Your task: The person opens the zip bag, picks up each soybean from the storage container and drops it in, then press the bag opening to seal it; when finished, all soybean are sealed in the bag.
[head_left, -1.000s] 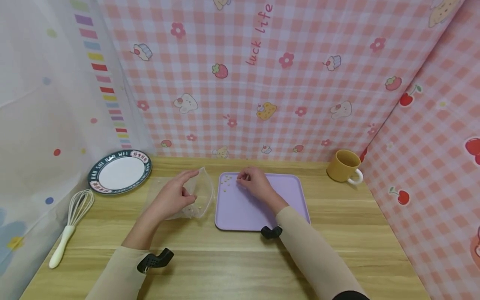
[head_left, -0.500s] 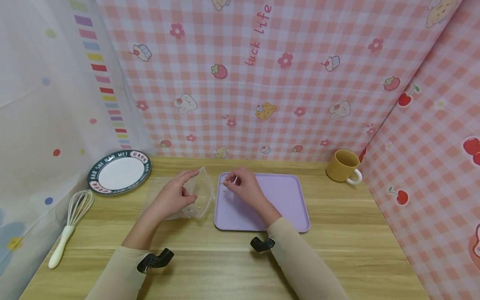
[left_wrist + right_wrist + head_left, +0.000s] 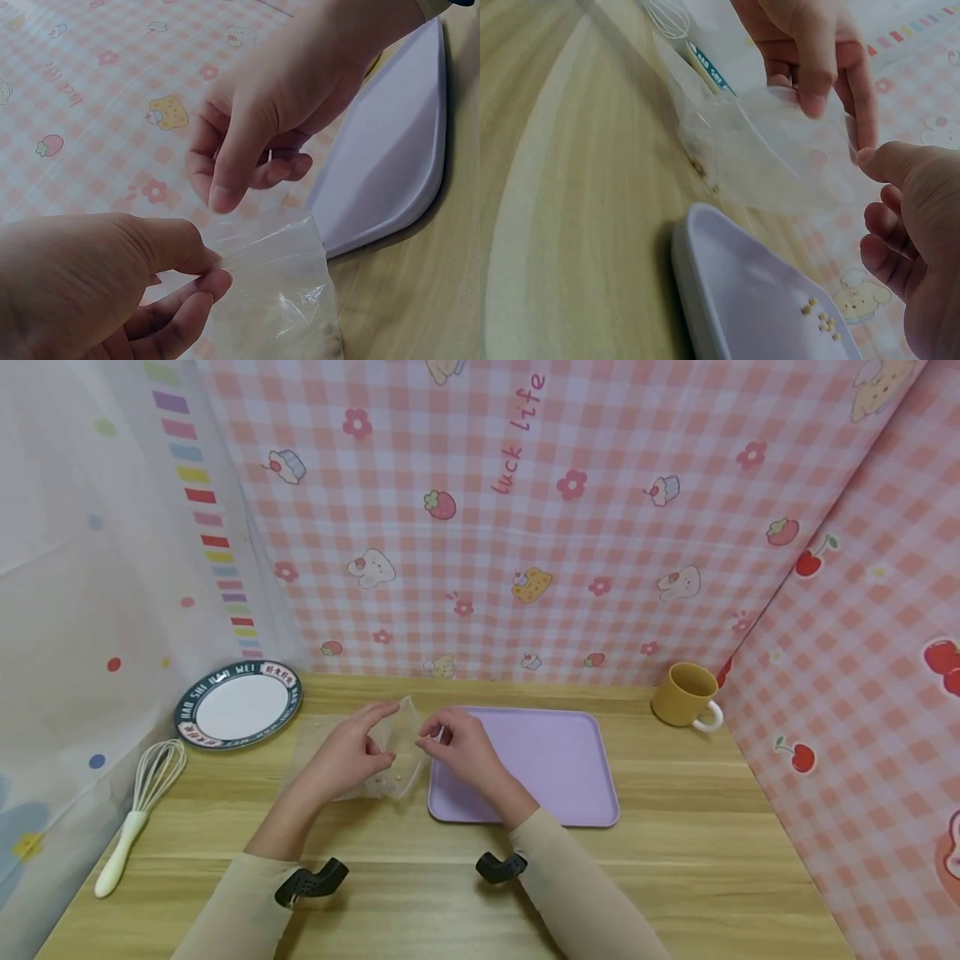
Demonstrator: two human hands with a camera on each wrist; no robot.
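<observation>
A clear plastic bag (image 3: 408,756) lies left of the lilac tray (image 3: 547,760), its mouth facing the tray. My left hand (image 3: 341,764) pinches the bag's upper edge between thumb and fingers, holding the mouth apart, as the left wrist view shows. A few small yellowish beans (image 3: 328,330) sit low in the bag. My right hand (image 3: 468,756) is at the bag's mouth, over the tray's left edge, thumb and forefinger pinched as if round a small bean; the fingertips hide what is between them. Several loose beans (image 3: 823,325) lie on the tray in the right wrist view.
A white plate (image 3: 243,706) with a dark green rim stands at the back left. In front of it lies a whisk (image 3: 135,827) with a white handle. A mustard mug (image 3: 684,695) with a white handle is at the back right. Patterned cloth (image 3: 480,543) hangs behind the table.
My right hand has moved left, from over the tray, past the loose beans, to the bag's mouth, with its fingertips pinched. My left hand and the bag have stayed in place.
</observation>
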